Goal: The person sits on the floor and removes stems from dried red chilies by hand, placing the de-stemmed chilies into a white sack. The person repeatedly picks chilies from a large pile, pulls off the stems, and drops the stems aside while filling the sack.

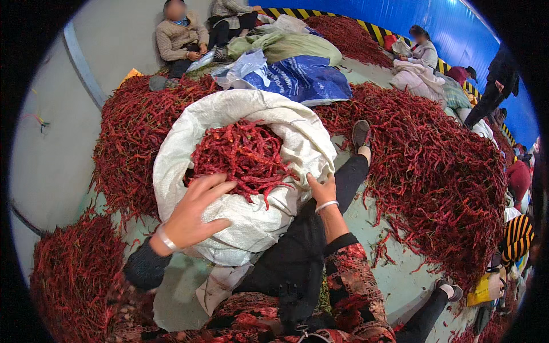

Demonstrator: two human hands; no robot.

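A white woven sack [171,158] with its rim rolled outward stands on the floor between my legs. Long red chili peppers [240,154] fill its mouth, and a few hang over the near rim. My left hand [195,212] is over the sack's near left side, fingers spread and slightly blurred, with nothing in it; whether its fingertips touch the peppers I cannot tell. At the right side of the sack, my right hand [324,191] grips the rolled fabric between thumb and fingers. White bands circle both wrists.
Heaps of red chilies lie left [128,145], lower left [77,278] and right [429,180]. Beyond the sack are a blue printed plastic sack [309,81] and a green sack [296,45]. People sit along the walls; one person [493,85] stands at the right.
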